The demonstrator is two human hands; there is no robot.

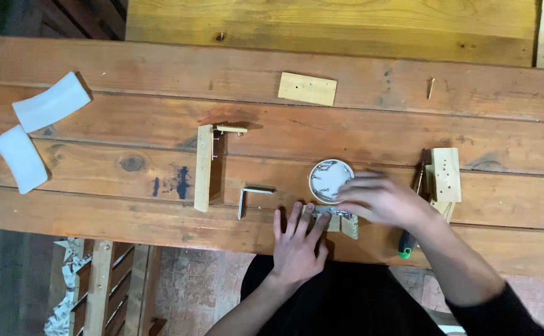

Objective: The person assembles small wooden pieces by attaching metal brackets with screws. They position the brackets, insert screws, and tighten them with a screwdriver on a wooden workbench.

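My left hand lies flat with its fingers spread on a small wooden piece with a metal bracket, near the front edge of the wooden table. My right hand is blurred and hovers over the same piece, its fingers reaching beside a small white round dish that holds several screws. Whether the right hand pinches a screw is hidden.
A long wood strip with a small attached piece stands left of a metal angle bracket. A wood block lies further back. A drilled wood piece and a green-handled screwdriver lie right. Two white pads lie left.
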